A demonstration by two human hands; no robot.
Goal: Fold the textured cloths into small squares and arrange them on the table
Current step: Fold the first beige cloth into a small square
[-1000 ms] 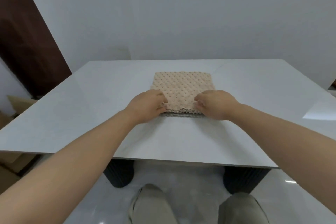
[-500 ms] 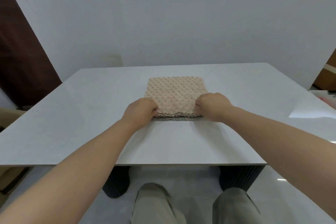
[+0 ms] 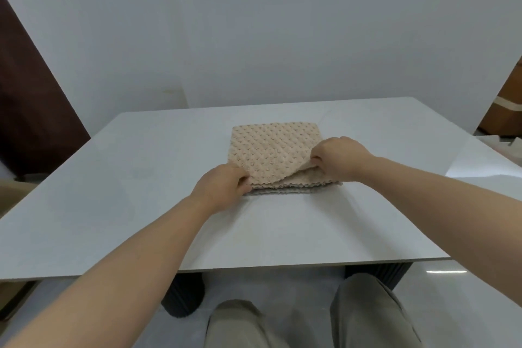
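Whereas the near edge lay flat under both hands half a second ago, the top cloth (image 3: 275, 150) now peels up from the stack (image 3: 299, 184) beneath it. The left hand (image 3: 223, 188) pinches the cloth's corner at about 7 o'clock, fingers curled round the edge and low to the table (image 3: 135, 178). The right hand (image 3: 339, 158) pinches the corner at about 4 o'clock and has raised it higher, so the near edge slopes up toward the right and the next layer shows in the gap. The cloth's far edge, at 12 o'clock, lies on the pile.

The hands are apart, one at each near corner, both clamped on the same cloth. The stack sits near the middle of the table, at 12 o'clock from the person, with more beige layers and a grey layer (image 3: 282, 192) at the bottom.

The lift suggests one cloth is being separated from the pile for folding. No small folded square lies on the table yet, so the task looks early. The bumpy fabric may cling and drag the layer below along, so a slow peel seems wise.
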